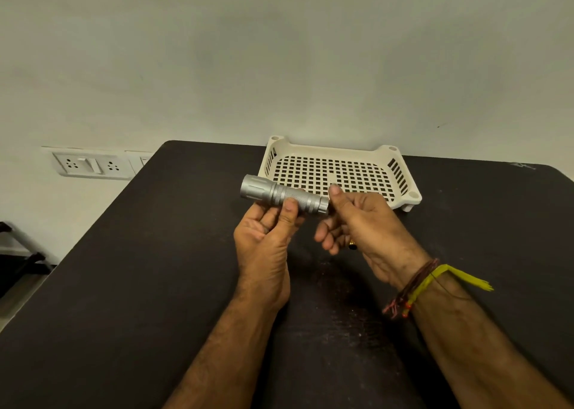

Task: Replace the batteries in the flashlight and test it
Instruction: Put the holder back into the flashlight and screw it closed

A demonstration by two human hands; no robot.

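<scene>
A silver flashlight (284,195) is held just above the middle of the frame, over the dark desk (139,284). Its long axis runs nearly level, tilted slightly down toward the right: the wide head end points to the left of the frame, the narrower tail end to the right.

The left hand (267,237) grips the knurled barrel from below, thumb pressed on the near side and fingers curled under it. The right hand (354,222) is at the tail end, its thumb raised beside the end and its fingers curled; whether they pinch the tail cap or something small cannot be told. A ring (352,245) shows on one curled finger, and thread bands (416,284) with a yellow strip circle the right wrist.

Just behind the hands, at the far edge of the desk, sits a cream perforated tray (400,175), close against the pale wall (279,51). At the left of the frame, a white socket plate (90,164) is set in the wall, and below it part of a dark frame (21,253) stands beside the desk.
</scene>
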